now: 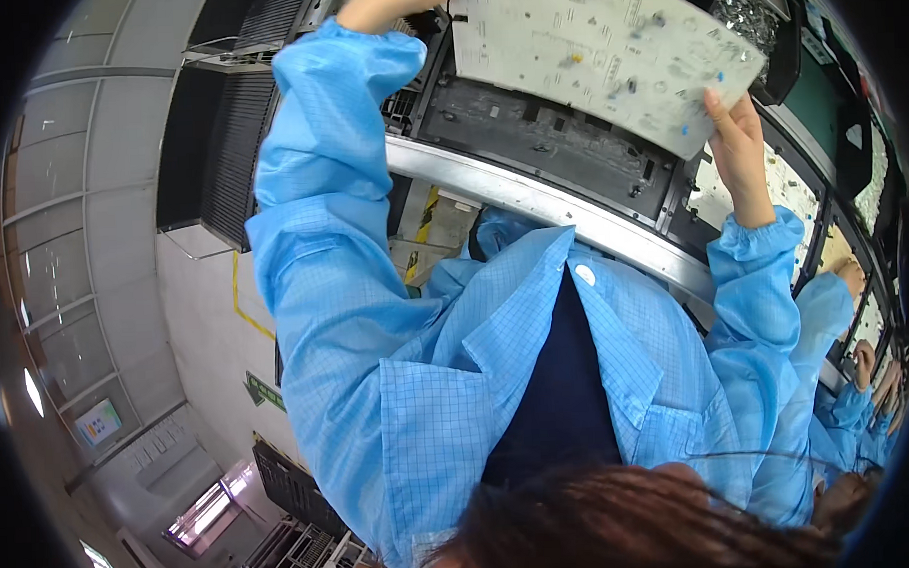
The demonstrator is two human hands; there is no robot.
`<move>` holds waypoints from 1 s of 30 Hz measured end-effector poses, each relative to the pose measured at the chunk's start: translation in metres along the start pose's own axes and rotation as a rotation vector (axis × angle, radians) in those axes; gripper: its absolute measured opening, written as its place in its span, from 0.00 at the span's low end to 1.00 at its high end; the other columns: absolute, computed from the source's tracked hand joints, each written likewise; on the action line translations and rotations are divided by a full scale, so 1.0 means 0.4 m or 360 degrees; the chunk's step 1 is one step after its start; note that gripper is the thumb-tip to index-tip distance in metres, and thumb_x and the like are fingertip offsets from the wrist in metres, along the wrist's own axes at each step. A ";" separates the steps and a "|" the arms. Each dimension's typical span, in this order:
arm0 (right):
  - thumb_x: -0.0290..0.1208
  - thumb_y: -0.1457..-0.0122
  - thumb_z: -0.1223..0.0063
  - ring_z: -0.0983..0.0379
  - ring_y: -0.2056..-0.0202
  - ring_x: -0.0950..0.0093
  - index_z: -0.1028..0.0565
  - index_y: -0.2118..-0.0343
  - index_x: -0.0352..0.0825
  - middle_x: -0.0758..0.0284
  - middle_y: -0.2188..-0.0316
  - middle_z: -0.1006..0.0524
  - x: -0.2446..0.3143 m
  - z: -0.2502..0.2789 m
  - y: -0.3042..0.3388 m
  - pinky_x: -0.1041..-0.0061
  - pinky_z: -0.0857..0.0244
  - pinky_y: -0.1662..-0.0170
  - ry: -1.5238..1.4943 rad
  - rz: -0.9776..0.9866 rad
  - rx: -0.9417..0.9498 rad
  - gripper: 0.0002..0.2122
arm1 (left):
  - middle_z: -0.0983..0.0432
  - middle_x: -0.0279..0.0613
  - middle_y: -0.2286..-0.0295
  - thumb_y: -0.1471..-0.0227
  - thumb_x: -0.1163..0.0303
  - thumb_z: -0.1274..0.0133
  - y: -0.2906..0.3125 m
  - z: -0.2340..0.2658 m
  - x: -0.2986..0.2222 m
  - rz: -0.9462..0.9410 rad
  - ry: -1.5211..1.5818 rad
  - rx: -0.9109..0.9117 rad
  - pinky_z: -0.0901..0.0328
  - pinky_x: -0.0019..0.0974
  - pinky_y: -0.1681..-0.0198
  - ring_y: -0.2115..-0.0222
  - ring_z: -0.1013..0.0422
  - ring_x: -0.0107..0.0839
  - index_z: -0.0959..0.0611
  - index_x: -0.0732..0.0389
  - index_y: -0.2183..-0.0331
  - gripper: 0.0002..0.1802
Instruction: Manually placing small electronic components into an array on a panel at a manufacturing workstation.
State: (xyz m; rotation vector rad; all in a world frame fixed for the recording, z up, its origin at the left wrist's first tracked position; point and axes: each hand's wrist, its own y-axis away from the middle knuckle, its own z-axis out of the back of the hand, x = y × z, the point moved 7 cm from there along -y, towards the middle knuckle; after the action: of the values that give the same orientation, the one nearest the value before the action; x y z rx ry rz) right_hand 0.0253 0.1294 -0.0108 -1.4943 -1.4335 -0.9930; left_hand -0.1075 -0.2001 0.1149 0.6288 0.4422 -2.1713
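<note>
A large whitish circuit board (577, 54), dotted with small blue, yellow and dark parts, is held tilted above a dark frame (539, 131) on the bench. My right hand (740, 149) grips its lower right corner, thumb on the upper face and the other fingers at the edge. At the board's upper left corner is my left hand (395, 1), closed on that side. The picture's upper edge cuts off part of this hand and most of its fingers.
A silver rail (542, 196) runs along the bench's front. An open black bin (751, 18) of small metallic parts stands beyond the board. More boards (792, 192) lie along the line at right, where co-workers in blue sleeves (826, 306) work. Black ribbed racks (234, 141) stand at left.
</note>
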 end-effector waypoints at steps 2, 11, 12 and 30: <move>0.22 0.40 0.49 0.31 0.49 0.73 0.43 0.40 0.31 0.57 0.48 0.28 0.029 -0.030 -0.004 0.72 0.40 0.44 0.0454 0.0145 0.0075 0.26 | 0.26 0.45 0.73 0.51 0.74 0.44 0.009 -0.062 0.067 -0.0007 0.0151 -0.0009 0.35 0.33 0.65 0.70 0.30 0.32 0.25 0.67 0.55 0.19; 0.17 0.42 0.49 0.27 0.53 0.74 0.44 0.38 0.36 0.57 0.54 0.24 -0.021 -0.002 -0.051 0.78 0.33 0.51 0.0719 -0.0113 0.0168 0.29 | 0.23 0.51 0.60 0.51 0.75 0.44 -0.010 -0.163 0.170 0.0155 0.0284 0.0142 0.35 0.38 0.53 0.57 0.28 0.40 0.25 0.64 0.52 0.22; 0.16 0.42 0.50 0.26 0.54 0.74 0.45 0.38 0.36 0.58 0.54 0.24 -0.040 0.010 -0.053 0.79 0.33 0.52 0.0776 -0.0138 0.0162 0.30 | 0.23 0.51 0.60 0.51 0.75 0.44 -0.011 -0.166 0.171 0.0160 0.0286 0.0141 0.35 0.38 0.53 0.57 0.28 0.40 0.25 0.64 0.52 0.22; 0.28 0.49 0.39 0.34 0.59 0.58 0.29 0.45 0.40 0.58 0.58 0.28 0.040 0.014 -0.052 0.65 0.39 0.53 0.2491 0.0644 0.0050 0.26 | 0.40 0.48 0.41 0.46 0.65 0.48 0.044 -0.272 0.123 -0.0382 -0.0930 -0.0351 0.50 0.62 0.40 0.40 0.47 0.54 0.23 0.41 0.48 0.22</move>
State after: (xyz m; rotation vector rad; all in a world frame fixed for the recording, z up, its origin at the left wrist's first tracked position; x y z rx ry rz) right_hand 0.0052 0.1404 0.0030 -0.5027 -0.0087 -1.3178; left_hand -0.0890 -0.1861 -0.0037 -0.1960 0.4422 -2.3552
